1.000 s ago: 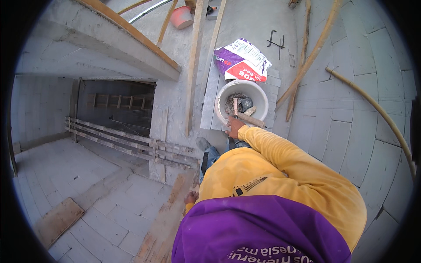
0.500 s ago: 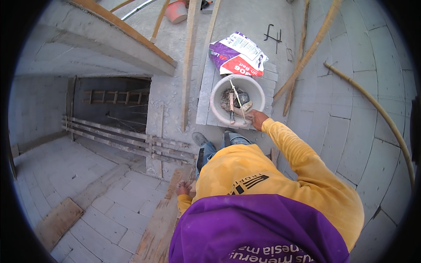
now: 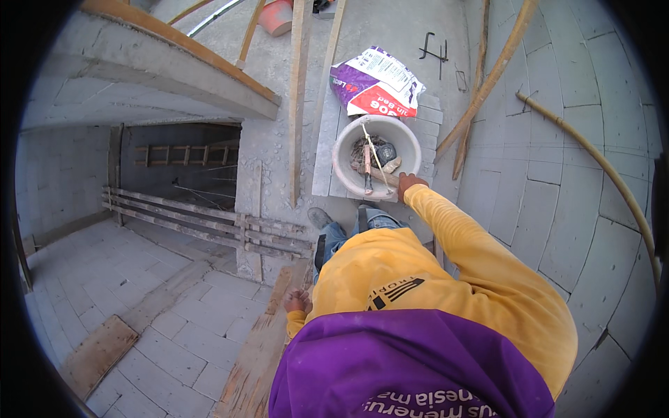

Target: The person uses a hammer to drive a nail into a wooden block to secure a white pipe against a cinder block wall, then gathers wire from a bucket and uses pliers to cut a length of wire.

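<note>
A pale round bucket (image 3: pixel 343 171) stands in front of me on a stack of grey blocks (image 3: pixel 326 150). Inside lie a hammer (image 3: pixel 368 167), a dark rounded object (image 3: pixel 386 153), a pale string and tangled dusty material. My right hand (image 3: pixel 410 185) is at the near right rim, closed around the end of a wooden handle (image 3: pixel 385 177) that slants into the bucket. The handle's other end is hard to make out. Low at my left side, my left hand (image 3: pixel 297 301) is beside a wooden plank (image 3: pixel 259 348), its fingers loosely apart and holding nothing visible.
A purple, white and red bag (image 3: pixel 380 80) lies behind the bucket. Poles (image 3: pixel 488 83) lean at the right, near a curved pole (image 3: pixel 599 164) and block wall. Wooden rails (image 3: pixel 174 216) border a dark opening at left. A red bucket (image 3: pixel 276 17) stands farther off.
My right hand has shifted slightly right at the bucket's rim, still around the handle. The view has moved a little; my left hand stays low by the plank.
</note>
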Motion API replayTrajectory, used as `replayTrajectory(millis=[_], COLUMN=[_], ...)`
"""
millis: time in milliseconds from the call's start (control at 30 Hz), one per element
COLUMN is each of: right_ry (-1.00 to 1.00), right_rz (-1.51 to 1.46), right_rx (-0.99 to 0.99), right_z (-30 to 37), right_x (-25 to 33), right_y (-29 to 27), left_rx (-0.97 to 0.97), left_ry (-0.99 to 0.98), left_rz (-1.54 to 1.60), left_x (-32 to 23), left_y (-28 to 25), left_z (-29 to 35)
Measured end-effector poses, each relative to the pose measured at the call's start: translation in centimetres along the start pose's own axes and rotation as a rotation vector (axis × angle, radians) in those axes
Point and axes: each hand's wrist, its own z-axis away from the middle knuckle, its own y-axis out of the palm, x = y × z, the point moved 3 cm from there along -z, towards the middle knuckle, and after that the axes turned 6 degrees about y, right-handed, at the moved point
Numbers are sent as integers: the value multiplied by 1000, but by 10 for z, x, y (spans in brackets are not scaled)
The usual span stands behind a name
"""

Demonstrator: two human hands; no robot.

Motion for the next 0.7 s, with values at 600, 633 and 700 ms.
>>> replayTrajectory(millis=[600,633,700], right_ry=[-374,-269,-196], right_rz=[-112,-237,-415], right_rx=[-108,-42,31], right_z=[-6,-13,-19], right_x=[-23,-37,-65], right_y=[-168,-173,-178], left_rx=[-67,-44,-21], left_ry=[-66,-48,-37], left_rz=[129,109,91], left_x=[7,7,10], left_y=[25,26,25], left_z=[-7,-7,-5])
